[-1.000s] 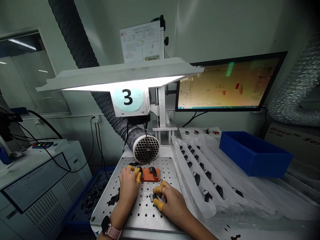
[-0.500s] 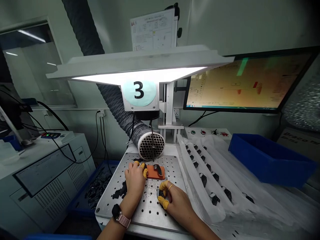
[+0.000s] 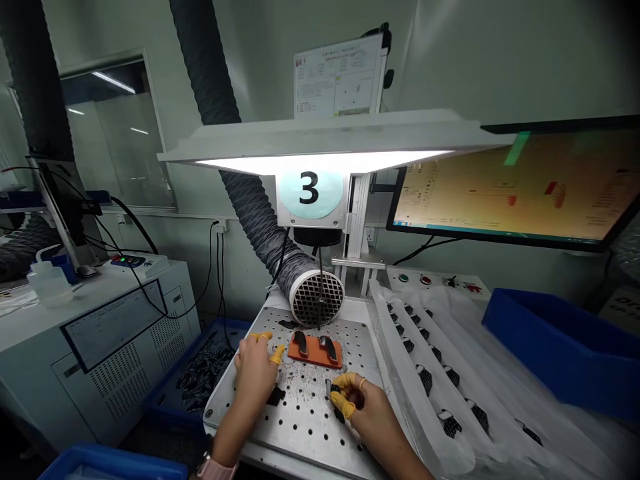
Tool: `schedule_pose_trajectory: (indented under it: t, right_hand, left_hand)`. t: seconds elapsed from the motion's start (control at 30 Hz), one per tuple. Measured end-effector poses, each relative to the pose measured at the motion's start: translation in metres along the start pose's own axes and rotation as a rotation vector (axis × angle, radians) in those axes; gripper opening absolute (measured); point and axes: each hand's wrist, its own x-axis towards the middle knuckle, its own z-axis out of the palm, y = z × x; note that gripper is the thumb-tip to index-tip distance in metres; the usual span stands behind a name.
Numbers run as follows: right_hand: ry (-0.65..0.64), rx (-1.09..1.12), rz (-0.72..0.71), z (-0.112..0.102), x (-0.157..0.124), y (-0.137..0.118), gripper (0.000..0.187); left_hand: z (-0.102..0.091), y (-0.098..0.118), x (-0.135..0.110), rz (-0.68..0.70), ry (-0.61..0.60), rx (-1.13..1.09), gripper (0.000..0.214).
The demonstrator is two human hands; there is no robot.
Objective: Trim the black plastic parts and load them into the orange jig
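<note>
An orange fixture (image 3: 316, 352) lies on the perforated metal plate (image 3: 305, 427) under the laser head marked 3 (image 3: 309, 193). Two small dark parts rest on the fixture. My left hand (image 3: 255, 367), with yellow finger cots, hovers just left of the fixture; its fingers are spread and hold nothing. My right hand (image 3: 357, 403), also in finger cots, sits in front of the fixture and pinches a small dark part (image 3: 331, 388) between thumb and fingers. Loose black pieces (image 3: 275, 396) lie on the plate by my left wrist.
A ribbed extraction hose with a mesh mouth (image 3: 317, 299) ends behind the fixture. White strips carrying rows of dark parts (image 3: 425, 380) lie to the right, beside a blue bin (image 3: 560, 347). A monitor (image 3: 515, 187) stands behind. A blue tray of black scraps (image 3: 200, 373) sits lower left.
My left hand has drawn back from the fixture's left end, leaving a second dark part on it. My right hand has lifted its small part slightly. The view has shifted left.
</note>
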Motion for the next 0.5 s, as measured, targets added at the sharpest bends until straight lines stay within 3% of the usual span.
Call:
schedule_pose_trajectory:
  t: [0.13,0.23,0.4,0.5]
  right_hand:
    - [0.044,0.058,0.013,0.003,0.001,0.005,0.027]
    - [0.075,0.11,0.041,0.002,-0.004,-0.011,0.028]
    - [0.028,0.351,0.068,-0.028,-0.008,-0.087,0.02]
    - [0.06,0.473,-0.047,-0.06,-0.003,-0.141,0.015]
  left_hand:
    - [-0.015,-0.026,-0.011,-0.052,-0.051,0.117,0.035]
    - [-0.015,-0.035,-0.019,-0.041,-0.102,0.22,0.036]
    - [-0.004,-0.043,-0.018,0.015,-0.168,0.266,0.029]
    - [0.005,-0.05,-0.014,0.056,-0.137,0.243,0.024]
